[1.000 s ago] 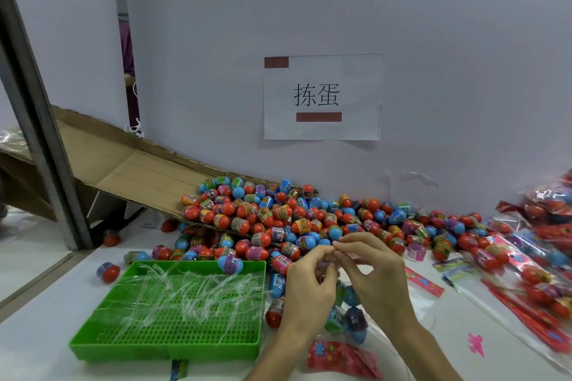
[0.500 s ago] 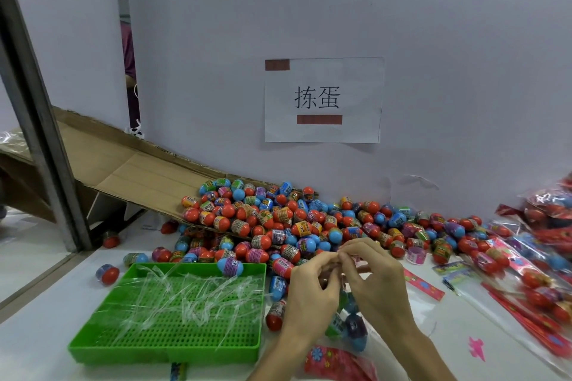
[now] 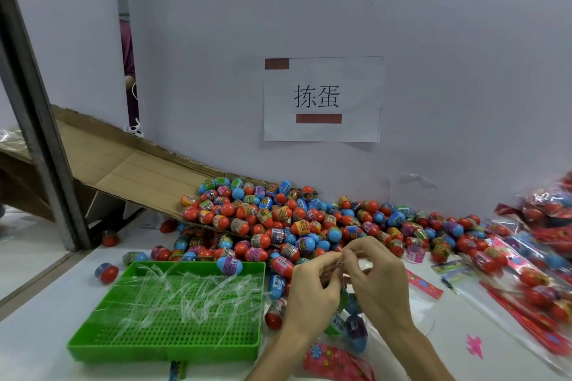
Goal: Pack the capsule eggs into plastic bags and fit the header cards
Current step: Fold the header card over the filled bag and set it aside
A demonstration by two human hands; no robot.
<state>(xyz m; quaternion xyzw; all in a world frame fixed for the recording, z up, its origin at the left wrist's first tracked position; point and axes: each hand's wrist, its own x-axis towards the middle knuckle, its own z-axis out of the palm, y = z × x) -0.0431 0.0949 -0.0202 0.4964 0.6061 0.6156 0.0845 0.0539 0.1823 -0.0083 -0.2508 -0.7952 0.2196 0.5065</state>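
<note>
Both hands meet at centre, just in front of the egg pile. L = left hand [image 3: 312, 291], R = right hand [image 3: 379, 284]; fingers of both are curled, thumb + forefinger tips touching each other at the top of a clear plastic bag [image 3: 357, 335], so each hand pinches the bag's mouth. What exactly sits betw. the fingertips is too small to tell. The bag hangs/lies below the hands w/ a few eggs inside, blue + purple ones showing near its lower end, mostly hidden behind the wrists. A red flowered header card [image 3: 337, 362] lies on the table [image 3: 34, 349] just under the bag, nr the bottom edge. The loose capsule eggs [image 3: 294, 223], mostly red + blue, are heaped against the wall [image 3: 433, 40] at the foot of a sloping cardboard chute [image 3: 133, 170] and spill to the R side. One egg [image 3: 229, 265] sits on the far rim of the green tray [image 3: 164, 349], which is left of the hands and holds clear strips [image 3: 192, 294]. Packed bags [image 3: 532, 275] w/ red cards are stacked at far R. A paper sign [image 3: 322, 99] is stuck on the wall above the pile; a metal post [image 3: 34, 120] stands at far L.
</note>
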